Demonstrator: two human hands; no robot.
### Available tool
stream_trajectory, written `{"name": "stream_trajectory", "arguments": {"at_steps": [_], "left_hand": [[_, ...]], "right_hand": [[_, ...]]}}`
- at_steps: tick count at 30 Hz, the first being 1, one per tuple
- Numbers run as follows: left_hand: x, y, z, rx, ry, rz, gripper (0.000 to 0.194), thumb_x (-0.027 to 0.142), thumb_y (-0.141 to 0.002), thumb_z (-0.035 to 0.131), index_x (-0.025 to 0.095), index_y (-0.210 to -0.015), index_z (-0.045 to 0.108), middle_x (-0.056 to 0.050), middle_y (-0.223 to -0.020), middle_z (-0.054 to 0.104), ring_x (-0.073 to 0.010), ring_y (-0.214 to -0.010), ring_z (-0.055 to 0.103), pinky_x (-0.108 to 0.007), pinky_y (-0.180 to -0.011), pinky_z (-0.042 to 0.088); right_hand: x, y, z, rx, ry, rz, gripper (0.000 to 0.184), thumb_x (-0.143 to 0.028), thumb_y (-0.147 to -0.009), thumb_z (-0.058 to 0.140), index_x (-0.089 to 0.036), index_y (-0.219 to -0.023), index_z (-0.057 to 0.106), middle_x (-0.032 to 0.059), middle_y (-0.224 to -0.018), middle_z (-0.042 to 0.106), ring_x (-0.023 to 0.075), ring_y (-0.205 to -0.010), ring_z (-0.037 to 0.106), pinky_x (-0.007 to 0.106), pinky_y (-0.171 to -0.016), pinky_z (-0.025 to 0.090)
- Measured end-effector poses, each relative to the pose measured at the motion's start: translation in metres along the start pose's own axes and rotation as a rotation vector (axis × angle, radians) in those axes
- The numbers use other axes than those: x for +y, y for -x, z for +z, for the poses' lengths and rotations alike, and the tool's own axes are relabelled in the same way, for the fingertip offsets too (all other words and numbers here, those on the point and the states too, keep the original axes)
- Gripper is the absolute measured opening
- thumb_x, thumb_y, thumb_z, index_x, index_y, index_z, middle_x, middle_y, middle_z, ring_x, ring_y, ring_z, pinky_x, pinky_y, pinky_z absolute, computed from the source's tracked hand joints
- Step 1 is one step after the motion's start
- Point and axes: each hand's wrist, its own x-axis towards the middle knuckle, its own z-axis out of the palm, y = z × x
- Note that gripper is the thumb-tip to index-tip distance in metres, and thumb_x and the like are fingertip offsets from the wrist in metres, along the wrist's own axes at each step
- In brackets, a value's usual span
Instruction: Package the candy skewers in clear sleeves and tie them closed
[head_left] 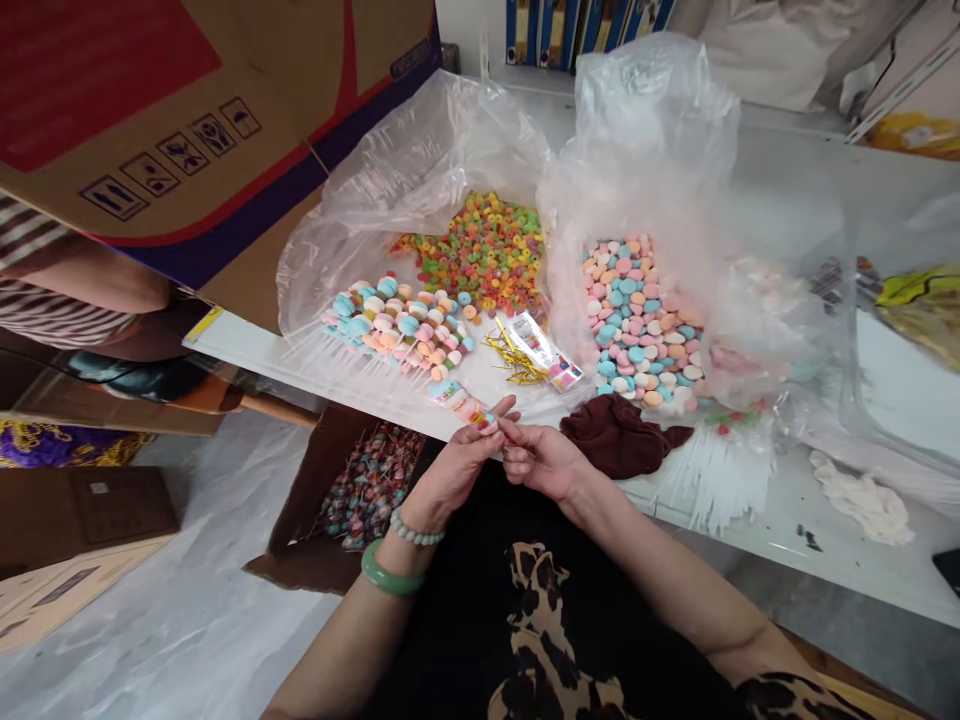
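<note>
Low over the table's front edge, my left hand [461, 462] is closed on a small printed bag of candy [463, 404], its colourful end pointing away from me. My right hand [546, 460] pinches at the near end of that bag; what lies between its fingertips is too small to make out. Just beyond the hands are gold twist ties [517, 362] and flat printed bags [546, 350]. Candy skewers [405, 325] on white sticks lie piled to the left. Behind them are ring-shaped gummies [487, 250] on clear plastic, with pastel candies [637, 325] on the right.
A brown cloth [619, 435] and a bundle of white sticks [724, 475] lie along the table [795, 540] edge at right. Below the table at left, an open carton [289, 545] holds wrapped candy skewers [371, 480]. A large cardboard box [247, 60] stands at upper left.
</note>
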Motion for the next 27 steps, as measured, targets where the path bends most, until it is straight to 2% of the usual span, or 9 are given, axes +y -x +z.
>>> {"name": "stream_trajectory", "arguments": {"at_steps": [4, 6, 9, 11, 14, 16, 19, 23, 27], "left_hand": [[0.004, 0.002, -0.007, 0.094, -0.200, 0.157, 0.017, 0.031, -0.074, 0.077, 0.017, -0.066, 0.072, -0.011, -0.098, 0.073, -0.0233, -0.102, 0.062, -0.030, -0.092, 0.043], [0.000, 0.001, -0.007, 0.031, -0.248, 0.099, 0.026, 0.038, -0.076, 0.075, 0.016, -0.064, 0.071, -0.009, -0.078, 0.071, -0.0200, -0.079, 0.063, -0.029, -0.078, 0.046], [-0.011, 0.000, -0.006, -0.035, -0.249, -0.088, 0.035, 0.046, -0.077, 0.072, 0.014, -0.062, 0.069, -0.005, -0.056, 0.061, -0.0146, -0.049, 0.054, -0.026, -0.056, 0.040], [-0.018, 0.000, -0.007, 0.132, -0.301, -0.043, 0.032, 0.042, -0.075, 0.075, 0.016, -0.059, 0.067, -0.001, -0.050, 0.056, -0.0113, -0.041, 0.046, -0.024, -0.050, 0.033], [-0.021, 0.003, -0.009, 0.373, -0.393, 0.219, 0.017, 0.027, -0.070, 0.080, 0.020, -0.060, 0.069, -0.001, -0.055, 0.057, -0.0126, -0.053, 0.049, -0.023, -0.055, 0.035], [-0.018, 0.004, -0.012, 0.444, -0.368, 0.339, 0.009, 0.021, -0.069, 0.080, 0.021, -0.065, 0.072, -0.002, -0.065, 0.061, -0.0147, -0.065, 0.053, -0.021, -0.060, 0.038], [-0.010, -0.001, -0.017, 0.529, -0.315, 0.380, 0.015, 0.024, -0.074, 0.076, 0.020, -0.063, 0.068, 0.000, -0.062, 0.055, -0.0127, -0.062, 0.046, -0.021, -0.058, 0.036], [-0.001, -0.010, -0.019, 0.507, -0.166, 0.228, 0.032, 0.038, -0.076, 0.074, 0.017, -0.060, 0.056, 0.006, -0.051, 0.035, -0.0066, -0.046, 0.026, -0.020, -0.043, 0.020], [0.004, -0.012, -0.019, 0.495, -0.042, 0.093, 0.038, 0.043, -0.070, 0.077, 0.016, -0.059, 0.052, 0.008, -0.049, 0.034, -0.0027, -0.040, 0.021, -0.019, -0.039, 0.011]], "right_hand": [[-0.013, 0.010, 0.005, 0.298, 0.102, -0.157, 0.023, -0.038, -0.075, 0.067, -0.021, -0.091, 0.065, 0.0021, -0.086, 0.067, 0.0143, -0.071, 0.057, 0.025, -0.061, 0.046], [-0.018, 0.007, 0.010, 0.334, 0.069, -0.203, 0.034, -0.036, -0.072, 0.070, -0.024, -0.103, 0.063, 0.0016, -0.096, 0.068, 0.0134, -0.069, 0.058, 0.024, -0.058, 0.046], [-0.017, -0.009, 0.018, 0.337, -0.108, -0.173, 0.034, -0.037, -0.070, 0.070, -0.022, -0.099, 0.060, -0.0004, -0.082, 0.068, 0.0103, -0.051, 0.053, 0.023, -0.045, 0.041], [-0.014, -0.021, 0.021, 0.464, -0.213, -0.193, 0.032, -0.035, -0.066, 0.071, -0.021, -0.091, 0.057, -0.0022, -0.073, 0.066, 0.0100, -0.048, 0.053, 0.022, -0.046, 0.042], [-0.014, -0.029, 0.016, 0.567, -0.198, -0.226, 0.034, -0.035, -0.063, 0.074, -0.021, -0.087, 0.054, -0.0033, -0.069, 0.064, 0.0119, -0.054, 0.059, 0.024, -0.055, 0.047], [-0.018, -0.028, 0.005, 0.519, -0.019, -0.234, 0.027, -0.043, -0.076, 0.066, -0.020, -0.088, 0.057, -0.0008, -0.075, 0.066, 0.0128, -0.055, 0.060, 0.026, -0.058, 0.048], [-0.027, -0.027, -0.019, 0.575, 0.565, -0.300, 0.026, -0.038, -0.095, 0.045, -0.021, -0.093, 0.064, 0.0045, -0.089, 0.067, 0.0150, -0.064, 0.060, 0.029, -0.062, 0.046], [-0.027, -0.040, -0.042, 0.633, 1.381, -0.250, 0.022, -0.012, -0.089, 0.050, -0.019, -0.084, 0.070, 0.0112, -0.092, 0.064, 0.0220, -0.085, 0.059, 0.030, -0.067, 0.041], [-0.023, -0.046, -0.048, 0.644, 1.467, -0.247, 0.024, -0.016, -0.091, 0.049, -0.018, -0.082, 0.071, 0.0112, -0.092, 0.062, 0.0222, -0.084, 0.056, 0.031, -0.064, 0.037]]}}
